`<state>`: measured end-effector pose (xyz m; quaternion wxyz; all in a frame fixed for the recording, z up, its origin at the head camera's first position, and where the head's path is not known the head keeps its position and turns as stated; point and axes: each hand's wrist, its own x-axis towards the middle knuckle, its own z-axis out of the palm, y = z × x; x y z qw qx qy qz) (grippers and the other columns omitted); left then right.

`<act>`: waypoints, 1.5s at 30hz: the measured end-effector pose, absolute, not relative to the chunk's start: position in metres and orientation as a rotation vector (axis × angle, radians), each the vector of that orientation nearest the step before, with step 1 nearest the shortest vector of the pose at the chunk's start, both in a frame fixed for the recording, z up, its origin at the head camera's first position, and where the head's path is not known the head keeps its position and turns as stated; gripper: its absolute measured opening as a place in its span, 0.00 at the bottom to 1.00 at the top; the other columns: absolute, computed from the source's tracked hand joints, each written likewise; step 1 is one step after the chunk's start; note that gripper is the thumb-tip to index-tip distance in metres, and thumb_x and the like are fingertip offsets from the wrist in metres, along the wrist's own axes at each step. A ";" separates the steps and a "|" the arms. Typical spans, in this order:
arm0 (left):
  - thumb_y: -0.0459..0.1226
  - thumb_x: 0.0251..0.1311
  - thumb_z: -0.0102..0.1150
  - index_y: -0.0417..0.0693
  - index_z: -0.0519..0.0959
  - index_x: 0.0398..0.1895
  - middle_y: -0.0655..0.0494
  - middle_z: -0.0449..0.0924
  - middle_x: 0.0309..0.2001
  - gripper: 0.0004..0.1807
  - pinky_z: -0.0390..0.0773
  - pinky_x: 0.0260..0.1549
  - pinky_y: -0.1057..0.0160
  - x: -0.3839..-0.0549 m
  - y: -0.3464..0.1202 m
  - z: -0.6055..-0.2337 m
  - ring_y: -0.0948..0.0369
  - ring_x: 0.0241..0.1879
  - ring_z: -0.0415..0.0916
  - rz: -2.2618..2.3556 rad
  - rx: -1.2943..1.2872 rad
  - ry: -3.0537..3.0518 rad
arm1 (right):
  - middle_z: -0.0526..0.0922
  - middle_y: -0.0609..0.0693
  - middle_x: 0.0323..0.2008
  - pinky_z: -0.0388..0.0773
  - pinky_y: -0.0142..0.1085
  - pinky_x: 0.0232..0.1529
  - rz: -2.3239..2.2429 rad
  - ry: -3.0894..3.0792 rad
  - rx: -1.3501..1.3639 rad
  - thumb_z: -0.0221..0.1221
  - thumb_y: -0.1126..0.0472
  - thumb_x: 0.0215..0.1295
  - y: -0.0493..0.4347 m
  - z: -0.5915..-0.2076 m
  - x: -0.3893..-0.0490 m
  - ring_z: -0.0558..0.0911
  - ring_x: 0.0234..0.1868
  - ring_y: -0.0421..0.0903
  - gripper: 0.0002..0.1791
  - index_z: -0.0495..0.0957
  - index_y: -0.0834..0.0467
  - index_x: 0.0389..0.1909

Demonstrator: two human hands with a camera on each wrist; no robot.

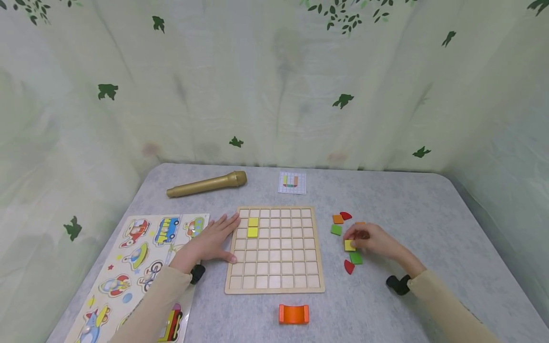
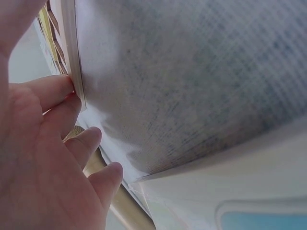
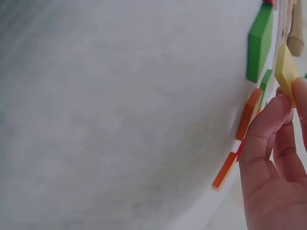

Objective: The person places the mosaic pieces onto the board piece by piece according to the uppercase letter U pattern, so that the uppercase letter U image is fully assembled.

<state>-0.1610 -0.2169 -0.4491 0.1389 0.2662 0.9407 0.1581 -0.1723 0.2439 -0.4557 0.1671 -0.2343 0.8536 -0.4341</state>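
A square wooden grid board (image 1: 275, 288) lies mid-table, with two yellow tiles (image 1: 253, 232) in its second column near the top. Along the board's left edge rests my left hand (image 1: 210, 242), fingers spread; the left wrist view shows its fingertips (image 2: 64, 86) right at the wooden rim. To the board's right, my right hand (image 1: 375, 240) pinches a yellow square tile (image 1: 349, 246) between thumb and fingers, and the right wrist view shows this tile (image 3: 286, 74) raised on edge. Around that hand lie green tiles (image 1: 336, 229), orange tiles (image 1: 338, 219) and red quarter-round pieces (image 1: 349, 267).
A small pattern card (image 1: 292, 183) lies behind the board, with a gold toy microphone (image 1: 207, 184) to its left. On the left is a picture puzzle sheet (image 1: 116, 257), partly under my left arm. An orange curved block (image 1: 293, 314) sits in front of the board.
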 end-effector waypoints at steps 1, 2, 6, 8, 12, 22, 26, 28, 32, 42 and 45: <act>0.57 0.45 0.69 0.35 0.51 0.73 0.40 0.45 0.74 0.59 0.44 0.64 0.35 -0.161 -0.217 -0.449 0.38 0.71 0.40 0.456 0.767 2.718 | 0.79 0.52 0.35 0.76 0.33 0.34 -1.252 2.421 -0.659 0.60 0.70 0.63 0.243 -0.455 -0.173 0.75 0.34 0.47 0.06 0.80 0.61 0.40; 0.56 0.46 0.69 0.35 0.51 0.73 0.40 0.45 0.74 0.59 0.44 0.64 0.35 -0.161 -0.217 -0.449 0.38 0.71 0.40 0.456 0.764 2.717 | 0.79 0.52 0.35 0.76 0.33 0.34 -1.266 2.414 -0.645 0.60 0.70 0.63 0.242 -0.453 -0.174 0.75 0.34 0.48 0.06 0.80 0.61 0.40; 0.56 0.46 0.69 0.36 0.50 0.74 0.41 0.44 0.74 0.59 0.44 0.64 0.35 -0.161 -0.217 -0.450 0.39 0.71 0.39 0.449 0.763 2.716 | 0.79 0.52 0.35 0.77 0.36 0.36 -1.310 2.388 -0.609 0.59 0.67 0.64 0.237 -0.450 -0.178 0.76 0.36 0.50 0.05 0.80 0.61 0.40; 0.56 0.46 0.69 0.36 0.50 0.74 0.41 0.44 0.74 0.59 0.44 0.64 0.35 -0.161 -0.217 -0.450 0.39 0.71 0.39 0.448 0.764 2.716 | 0.79 0.52 0.36 0.78 0.38 0.36 -1.323 2.371 -0.596 0.60 0.65 0.65 0.233 -0.449 -0.180 0.76 0.36 0.51 0.06 0.80 0.61 0.40; 0.56 0.46 0.69 0.35 0.51 0.73 0.40 0.45 0.74 0.59 0.44 0.64 0.35 -0.161 -0.217 -0.450 0.38 0.71 0.39 0.457 0.760 2.717 | 0.79 0.54 0.38 0.78 0.40 0.37 -1.345 2.327 -0.609 0.60 0.62 0.66 0.224 -0.446 -0.186 0.77 0.36 0.53 0.07 0.80 0.61 0.41; 0.56 0.45 0.69 0.34 0.52 0.73 0.40 0.46 0.74 0.58 0.45 0.64 0.34 -0.161 -0.216 -0.448 0.37 0.71 0.40 0.462 0.761 2.721 | 0.80 0.54 0.39 0.79 0.46 0.41 -1.394 2.228 -0.729 0.57 0.65 0.68 0.184 -0.438 -0.197 0.78 0.36 0.52 0.07 0.80 0.63 0.42; 0.56 0.46 0.70 0.35 0.52 0.73 0.40 0.45 0.74 0.58 0.44 0.64 0.34 -0.160 -0.214 -0.447 0.37 0.71 0.40 0.468 0.746 2.712 | 0.80 0.56 0.39 0.78 0.46 0.42 -1.427 2.166 -0.732 0.56 0.66 0.68 0.167 -0.435 -0.199 0.77 0.36 0.53 0.07 0.79 0.65 0.42; 0.55 0.46 0.70 0.35 0.52 0.73 0.40 0.45 0.74 0.58 0.44 0.64 0.34 -0.160 -0.214 -0.446 0.38 0.71 0.40 0.471 0.740 2.709 | 0.80 0.56 0.38 0.78 0.45 0.42 -1.433 2.150 -0.743 0.57 0.66 0.67 0.159 -0.437 -0.202 0.77 0.36 0.53 0.07 0.79 0.65 0.42; 0.55 0.46 0.70 0.35 0.52 0.73 0.40 0.45 0.74 0.58 0.44 0.64 0.34 -0.160 -0.213 -0.446 0.38 0.71 0.40 0.470 0.734 2.708 | 0.79 0.52 0.34 0.78 0.45 0.41 -1.407 2.151 -0.779 0.57 0.67 0.66 0.141 -0.441 -0.207 0.77 0.34 0.54 0.06 0.80 0.62 0.41; 0.55 0.46 0.70 0.36 0.51 0.74 0.41 0.44 0.74 0.59 0.43 0.64 0.35 -0.160 -0.214 -0.446 0.38 0.71 0.39 0.464 0.718 2.702 | 0.81 0.51 0.35 0.77 0.37 0.35 -1.380 2.151 -0.865 0.58 0.68 0.65 0.097 -0.446 -0.211 0.76 0.30 0.46 0.05 0.81 0.62 0.39; 0.55 0.46 0.70 0.35 0.51 0.73 0.40 0.45 0.74 0.58 0.43 0.64 0.35 -0.159 -0.214 -0.445 0.38 0.71 0.40 0.475 0.724 2.703 | 0.81 0.50 0.35 0.77 0.36 0.35 -1.369 2.133 -0.863 0.57 0.68 0.65 0.086 -0.446 -0.211 0.76 0.30 0.46 0.06 0.81 0.62 0.39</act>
